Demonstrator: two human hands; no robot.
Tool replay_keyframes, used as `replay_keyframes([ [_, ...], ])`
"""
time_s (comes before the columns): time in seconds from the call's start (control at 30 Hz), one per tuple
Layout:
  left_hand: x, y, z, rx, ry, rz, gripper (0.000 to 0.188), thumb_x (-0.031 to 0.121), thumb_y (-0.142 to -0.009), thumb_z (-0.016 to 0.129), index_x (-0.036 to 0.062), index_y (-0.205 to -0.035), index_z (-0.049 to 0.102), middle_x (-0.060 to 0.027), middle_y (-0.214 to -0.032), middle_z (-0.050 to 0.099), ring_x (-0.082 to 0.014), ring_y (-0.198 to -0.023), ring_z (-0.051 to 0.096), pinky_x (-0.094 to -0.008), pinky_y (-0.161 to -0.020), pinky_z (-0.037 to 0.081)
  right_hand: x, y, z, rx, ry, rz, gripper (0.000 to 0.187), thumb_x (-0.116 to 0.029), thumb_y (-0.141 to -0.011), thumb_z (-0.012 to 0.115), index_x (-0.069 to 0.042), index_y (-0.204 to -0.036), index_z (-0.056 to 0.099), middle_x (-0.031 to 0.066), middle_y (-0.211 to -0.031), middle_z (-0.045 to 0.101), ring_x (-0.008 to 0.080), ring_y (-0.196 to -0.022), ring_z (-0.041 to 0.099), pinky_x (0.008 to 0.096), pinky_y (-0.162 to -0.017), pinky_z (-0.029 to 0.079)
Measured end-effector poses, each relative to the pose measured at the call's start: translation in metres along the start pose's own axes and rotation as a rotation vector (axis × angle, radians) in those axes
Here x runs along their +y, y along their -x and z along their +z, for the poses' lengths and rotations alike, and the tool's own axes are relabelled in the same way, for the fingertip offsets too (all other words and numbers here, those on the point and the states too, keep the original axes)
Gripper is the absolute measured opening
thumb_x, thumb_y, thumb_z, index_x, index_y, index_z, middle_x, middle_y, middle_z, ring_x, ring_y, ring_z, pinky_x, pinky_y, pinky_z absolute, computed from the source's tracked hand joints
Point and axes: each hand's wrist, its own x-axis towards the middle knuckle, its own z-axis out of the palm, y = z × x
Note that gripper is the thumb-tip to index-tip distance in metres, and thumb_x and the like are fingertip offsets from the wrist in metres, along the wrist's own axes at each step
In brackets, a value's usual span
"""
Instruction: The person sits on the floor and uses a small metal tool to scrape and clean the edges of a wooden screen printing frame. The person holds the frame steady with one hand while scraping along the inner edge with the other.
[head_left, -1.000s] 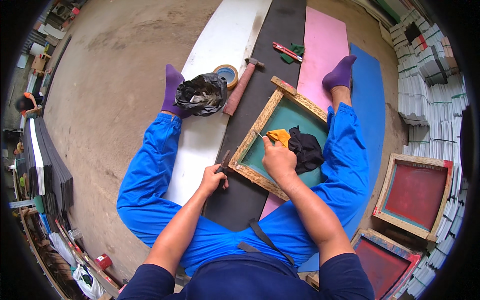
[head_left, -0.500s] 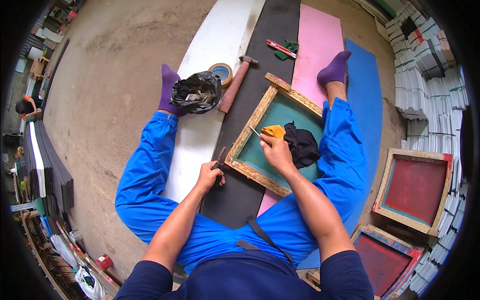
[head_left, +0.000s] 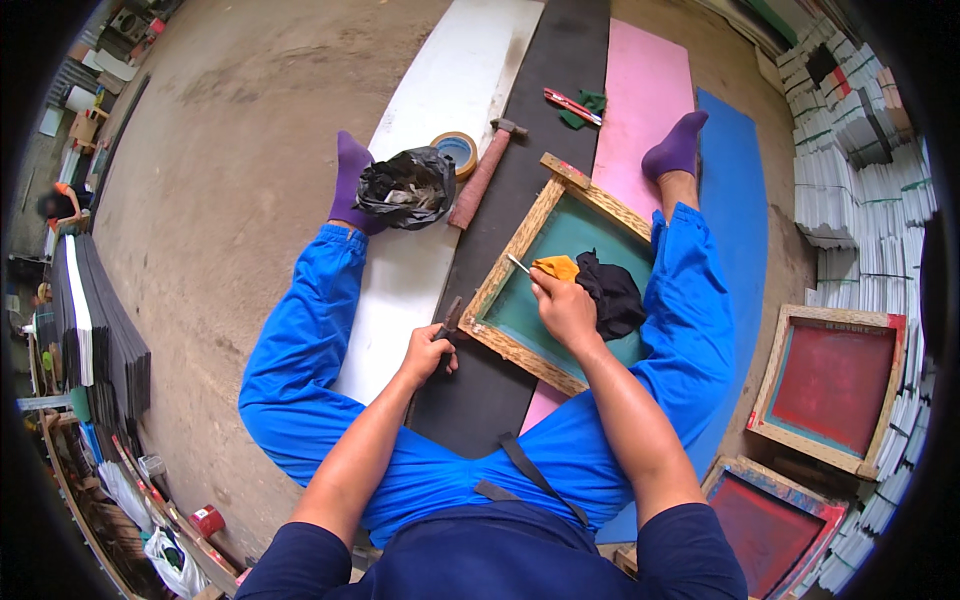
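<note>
My left hand (head_left: 430, 355) is closed round dark pliers (head_left: 452, 318), whose jaws point up beside the frame's left corner. Closed as well, my right hand (head_left: 567, 308) grips a thin metal rod-like tool (head_left: 518, 264); its handle is hidden in my fingers. The tool's tip is over or near the left rail of a wooden screen frame (head_left: 518, 240) with green mesh (head_left: 575, 222). That frame lies tilted between my legs. Just past my right hand a yellow cloth (head_left: 556, 267) and a crumpled black cloth (head_left: 612, 296) rest on the mesh.
A hammer (head_left: 482, 175), a tape roll (head_left: 457, 152) and a black plastic bag (head_left: 405, 190) lie ahead to the left. Farther off is a red utility knife (head_left: 573, 106) on green cloth. Two red-meshed frames (head_left: 833, 380) and bundled stacks (head_left: 870, 200) stand at right. Another person (head_left: 65, 205) is far left.
The whole view has shifted slightly, so things sit a little farther right and lower. Both hands keep their grips, with little visible movement against the wooden frame.
</note>
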Motion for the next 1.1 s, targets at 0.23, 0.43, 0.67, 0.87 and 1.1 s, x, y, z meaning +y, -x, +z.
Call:
replay_keyframes([
  [0.23,-0.002,-0.006,0.000,-0.053,-0.005,0.013,0.014,-0.003,-0.080,0.056,-0.0045,-0.092,0.064,-0.0124,-0.065,0.065,-0.0201,-0.052,0.066,-0.0299,-0.047,0.053,0.033,-0.018,0.011,-0.193,-0.642,0.375,0.034,-0.032,-0.095,0.066,-0.016,-0.125,0.073,0.0164,-0.102,0.076,0.0283,-0.088,0.075,0.0411,-0.079,0.056],
  [0.43,0.000,-0.002,0.001,-0.039,0.047,0.026,0.010,-0.002,-0.081,0.056,-0.0030,-0.088,0.062,-0.0119,-0.065,0.065,-0.0203,-0.053,0.066,-0.0300,-0.048,0.053,-0.007,-0.007,-0.015,0.069,-0.002,0.079,0.029,-0.032,-0.094,0.065,-0.025,-0.120,0.075,0.0157,-0.103,0.074,0.0361,-0.093,0.072,0.0475,-0.081,0.057],
  [0.67,-0.001,-0.003,0.000,-0.038,0.032,-0.003,0.010,-0.002,-0.081,0.056,-0.0029,-0.089,0.063,-0.0116,-0.066,0.065,-0.0199,-0.053,0.066,-0.0297,-0.048,0.053,0.002,-0.008,-0.002,0.109,0.247,-0.081,0.032,-0.029,-0.095,0.062,-0.025,-0.125,0.071,0.0166,-0.092,0.073,0.0355,-0.078,0.073,0.0481,-0.068,0.059],
  [0.87,0.000,-0.001,0.002,-0.045,0.008,0.022,0.021,-0.001,-0.081,0.056,-0.0048,-0.099,0.067,-0.0108,-0.066,0.066,-0.0182,-0.053,0.065,-0.0292,-0.048,0.052,-0.018,-0.007,0.003,0.047,0.521,-0.084,0.038,-0.025,-0.094,0.059,-0.023,-0.132,0.068,0.0159,-0.090,0.071,0.0336,-0.071,0.073,0.0457,-0.060,0.059],
  [1.1,0.005,0.000,0.006,-0.044,-0.052,0.025,0.023,-0.002,-0.078,0.056,-0.0059,-0.097,0.068,-0.0119,-0.067,0.067,-0.0191,-0.053,0.065,-0.0308,-0.049,0.052,0.025,-0.018,0.021,0.171,0.019,-0.159,0.049,-0.015,-0.086,0.059,-0.018,-0.134,0.066,0.0127,-0.086,0.070,0.0296,-0.063,0.071,0.0431,-0.052,0.058],
])
